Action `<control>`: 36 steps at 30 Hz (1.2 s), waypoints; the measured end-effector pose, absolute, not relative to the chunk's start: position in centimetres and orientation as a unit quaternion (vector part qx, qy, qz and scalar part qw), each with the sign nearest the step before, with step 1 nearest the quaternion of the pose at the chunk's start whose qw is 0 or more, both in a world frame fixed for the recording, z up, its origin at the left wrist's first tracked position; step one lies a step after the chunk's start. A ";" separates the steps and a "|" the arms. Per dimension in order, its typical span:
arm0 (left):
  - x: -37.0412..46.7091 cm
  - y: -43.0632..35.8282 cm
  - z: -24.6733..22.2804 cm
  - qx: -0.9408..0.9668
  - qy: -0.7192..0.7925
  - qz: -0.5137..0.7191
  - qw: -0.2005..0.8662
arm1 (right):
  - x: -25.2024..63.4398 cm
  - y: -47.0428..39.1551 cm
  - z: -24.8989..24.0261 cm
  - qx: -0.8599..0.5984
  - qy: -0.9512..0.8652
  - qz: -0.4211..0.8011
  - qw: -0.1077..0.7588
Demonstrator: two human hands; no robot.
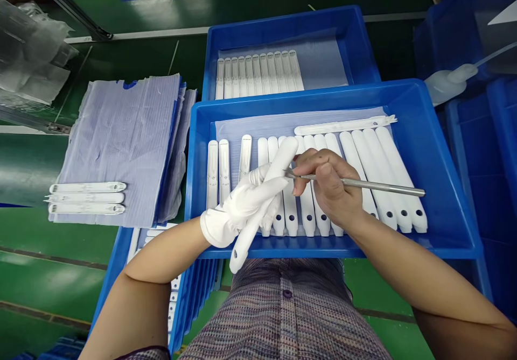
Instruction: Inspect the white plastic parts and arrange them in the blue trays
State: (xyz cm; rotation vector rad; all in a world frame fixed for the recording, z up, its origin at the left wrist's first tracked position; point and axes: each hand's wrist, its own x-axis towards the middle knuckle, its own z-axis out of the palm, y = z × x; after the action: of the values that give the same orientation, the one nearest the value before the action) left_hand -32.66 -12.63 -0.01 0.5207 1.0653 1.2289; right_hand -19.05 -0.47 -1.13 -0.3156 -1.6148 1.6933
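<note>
My left hand (248,204), in a white glove, is wrapped round a long white plastic strip (243,244) held slanting above the front blue tray (335,251). Bare fingers of my right hand (333,188) pinch a thin metal rod tool (388,188), whose tip is at the edge of the held strip. Beneath both hands, a row of white strips (393,204) lies in the tray, many with a dark hole at the near end. One more strip (343,125) lies crosswise above the row. Three strips (212,174) at the left show their slotted side.
Behind sits another blue tray (359,42) with a row of strips. At the left, a stack of lilac sheets (117,134) bears three strips (86,198). A white bottle (448,84) stands at the right near blue bins (476,150). Stacked trays (196,290) are below left.
</note>
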 end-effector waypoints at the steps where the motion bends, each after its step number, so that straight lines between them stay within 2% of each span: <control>1: -32.6 -12.6 0.0 0.233 0.471 0.543 0.655 | -19.1 -0.4 -1.2 -0.129 -0.634 0.661 0.380; 36: -32.6 -12.3 -0.1 0.196 0.419 0.552 0.694 | -18.5 -0.4 -1.9 -0.109 -0.675 0.611 0.399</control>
State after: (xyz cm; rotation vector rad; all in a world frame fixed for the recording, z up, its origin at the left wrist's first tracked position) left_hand -32.60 -12.26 -0.05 0.4365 0.9361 1.2318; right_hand -18.55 -0.39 -1.90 -0.2765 -1.7091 1.5460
